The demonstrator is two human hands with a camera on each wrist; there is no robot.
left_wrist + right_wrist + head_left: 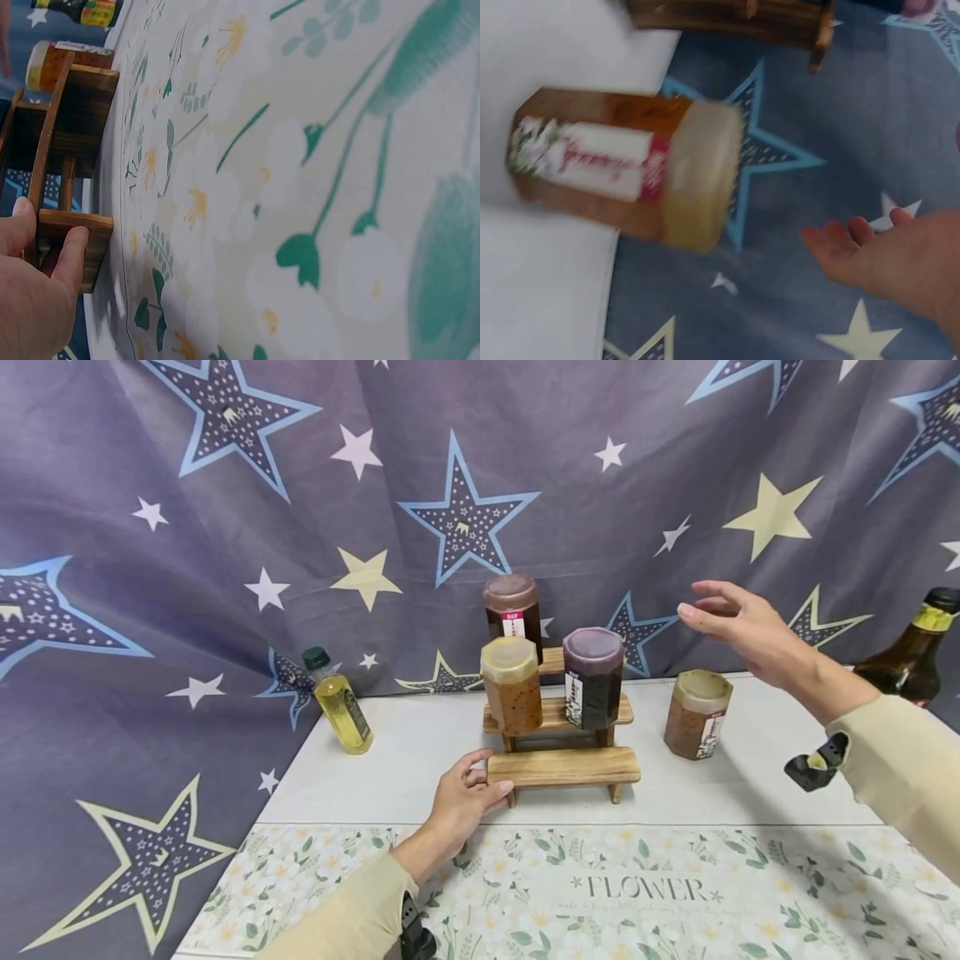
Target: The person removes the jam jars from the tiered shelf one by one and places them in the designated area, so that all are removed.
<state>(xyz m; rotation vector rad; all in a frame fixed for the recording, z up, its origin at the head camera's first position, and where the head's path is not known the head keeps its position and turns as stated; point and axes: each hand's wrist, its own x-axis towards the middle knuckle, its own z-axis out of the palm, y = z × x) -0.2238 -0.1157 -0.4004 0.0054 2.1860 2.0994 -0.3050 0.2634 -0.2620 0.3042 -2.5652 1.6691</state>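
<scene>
A three-tier wooden stand [564, 767] rises at the middle of the table. My left hand [461, 797] grips the left end of its lowest step, and in the left wrist view the fingers [73, 259] lie against the end leg. A jar with a yellowish lid [512, 685] and a dark jar with a purple lid [594, 678] sit on the middle step. On the top step is a dark red jar [513, 610]. To the stand's right, a brown jar with a pale lid [697, 714] is upright on the table. Above and right of it hovers my right hand [750, 627], holding nothing.
An oil bottle with a green cap [339, 703] stands at the left. A dark brown bottle [903, 652] is at the right edge. Behind the table hangs a star-patterned cloth [300, 543]. A floral mat [637, 893] covers the table's front.
</scene>
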